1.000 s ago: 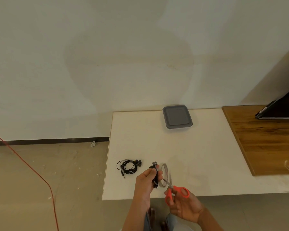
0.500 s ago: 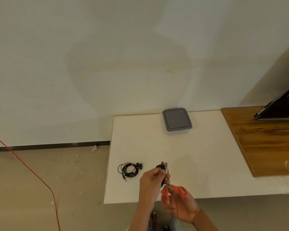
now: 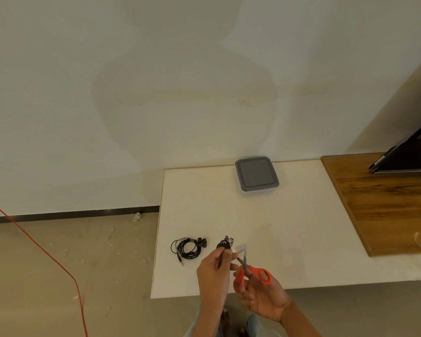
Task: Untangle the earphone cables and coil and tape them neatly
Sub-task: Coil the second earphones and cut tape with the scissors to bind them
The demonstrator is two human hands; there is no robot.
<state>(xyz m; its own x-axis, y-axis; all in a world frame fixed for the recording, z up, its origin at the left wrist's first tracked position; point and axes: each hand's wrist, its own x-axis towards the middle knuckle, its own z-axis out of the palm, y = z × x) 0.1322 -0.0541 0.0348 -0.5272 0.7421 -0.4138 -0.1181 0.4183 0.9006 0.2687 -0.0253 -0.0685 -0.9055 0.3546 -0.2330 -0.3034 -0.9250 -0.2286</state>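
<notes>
No fingers touch the first coil (image 3: 186, 249), parked on the counter (image 3: 289, 227) out of the way. Your left fingers (image 3: 225, 256) pinch the second coil (image 3: 225, 244) so its tape (image 3: 240, 248) tail juts right; your right fingers (image 3: 244, 295) grip the scissors (image 3: 252, 269), blades apart, positioned to trim it.

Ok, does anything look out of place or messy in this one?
Nothing on the white table looks wrong. The floor left of it is untidy: a crumpled pale scrap lies by the dark skirting, and a thin orange cable trails loose across it.
</notes>
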